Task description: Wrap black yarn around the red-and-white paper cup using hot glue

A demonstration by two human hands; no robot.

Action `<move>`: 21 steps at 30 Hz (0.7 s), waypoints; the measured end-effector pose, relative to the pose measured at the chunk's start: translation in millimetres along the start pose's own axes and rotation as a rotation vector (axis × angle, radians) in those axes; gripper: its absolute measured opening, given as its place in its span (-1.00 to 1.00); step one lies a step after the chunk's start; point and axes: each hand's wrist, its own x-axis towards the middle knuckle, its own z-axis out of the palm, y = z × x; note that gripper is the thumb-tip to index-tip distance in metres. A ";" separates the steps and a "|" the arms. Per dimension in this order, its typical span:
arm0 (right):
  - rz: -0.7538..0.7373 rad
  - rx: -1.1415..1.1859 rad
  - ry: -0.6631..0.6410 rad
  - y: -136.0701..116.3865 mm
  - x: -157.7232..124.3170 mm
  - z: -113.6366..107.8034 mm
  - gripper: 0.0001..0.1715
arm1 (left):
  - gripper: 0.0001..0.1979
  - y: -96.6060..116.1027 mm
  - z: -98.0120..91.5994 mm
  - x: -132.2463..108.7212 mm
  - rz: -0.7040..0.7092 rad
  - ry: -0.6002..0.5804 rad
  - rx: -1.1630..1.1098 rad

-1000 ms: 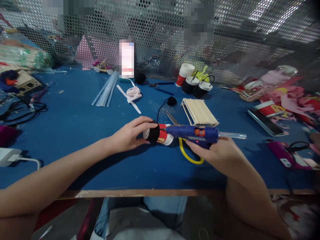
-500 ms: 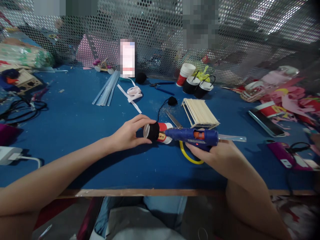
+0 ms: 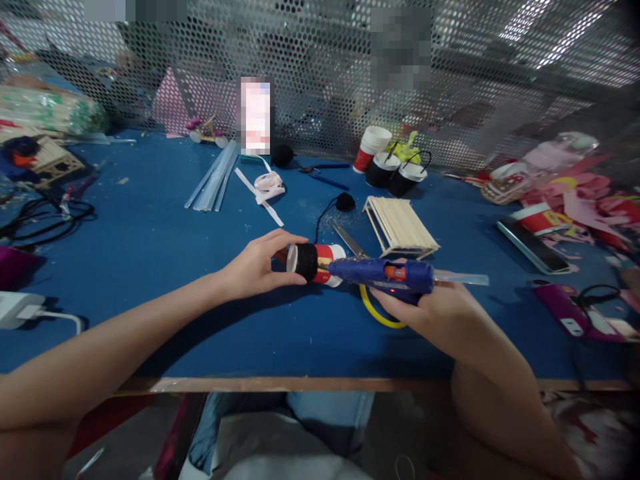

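Note:
My left hand (image 3: 260,265) grips a paper cup (image 3: 316,262) lying on its side, red and white, partly wrapped in black yarn. A black yarn strand runs from it to a yarn ball (image 3: 345,201) farther back. My right hand (image 3: 434,312) holds a blue glue gun (image 3: 385,275) with a clear glue stick out its back. The nozzle touches the cup's side at the edge of the yarn. Yellow-handled scissors (image 3: 367,300) lie under the gun.
A popsicle-stick raft (image 3: 400,227) sits behind the gun. Glue sticks (image 3: 213,180), white ribbon (image 3: 265,188), pliers (image 3: 323,175) and several cups (image 3: 385,163) lie farther back before a perforated metal screen. Cables (image 3: 45,217) are at left; a phone (image 3: 533,243) and pink scraps at right.
The glue gun's nozzle has moved slightly left and down onto the cup beside the yarn. My left hand has turned the cup a little in place.

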 end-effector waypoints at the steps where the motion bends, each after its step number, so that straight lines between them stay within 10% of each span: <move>1: -0.001 0.008 0.007 -0.7 0.7 -0.7 -0.63 | -0.42 0.3 0.2 0.1 -0.013 -0.001 -0.008; 21: 0.067 0.068 0.015 11.8 -4.2 14.4 -0.63 | -0.43 2.4 0.7 -0.1 0.121 -0.005 0.086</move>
